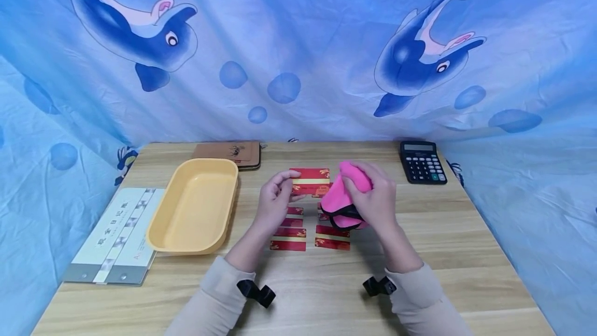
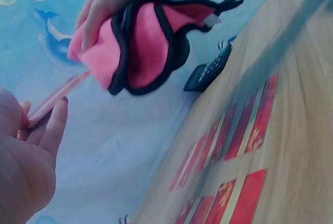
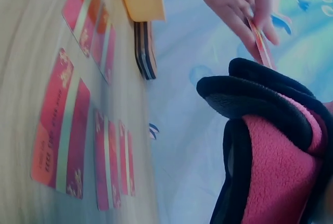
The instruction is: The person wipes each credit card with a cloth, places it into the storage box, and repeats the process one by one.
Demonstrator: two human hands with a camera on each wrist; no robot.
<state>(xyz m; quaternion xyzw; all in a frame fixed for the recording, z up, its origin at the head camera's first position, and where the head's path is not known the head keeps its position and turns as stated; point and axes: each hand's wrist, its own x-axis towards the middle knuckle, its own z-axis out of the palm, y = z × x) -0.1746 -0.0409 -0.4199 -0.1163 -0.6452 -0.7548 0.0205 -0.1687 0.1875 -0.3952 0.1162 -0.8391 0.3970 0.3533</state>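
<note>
My left hand [image 1: 274, 198] pinches a red card [image 1: 310, 176] with a pale gold stripe by its left edge, raised above the table. In my right hand [image 1: 377, 196] I grip a folded pink cloth [image 1: 337, 198] with black edging. The cloth is at the right end of the raised card, and in the left wrist view the card [image 2: 61, 92] reaches up to the cloth [image 2: 148, 47]. Below both hands, several similar red cards lie in two columns on the table, among them a lower left card [image 1: 287, 240] and a lower right card [image 1: 332, 237]. The hands partly hide the others.
A yellow plastic basin [image 1: 193, 206] stands left of the cards, beside a grey-white binder [image 1: 116, 232]. Behind the basin lies a brown wallet [image 1: 228, 153]. A black calculator [image 1: 423, 162] sits at the back right. Blue dolphin-print curtain [image 1: 298, 40] hangs around the wooden table [image 1: 443, 263].
</note>
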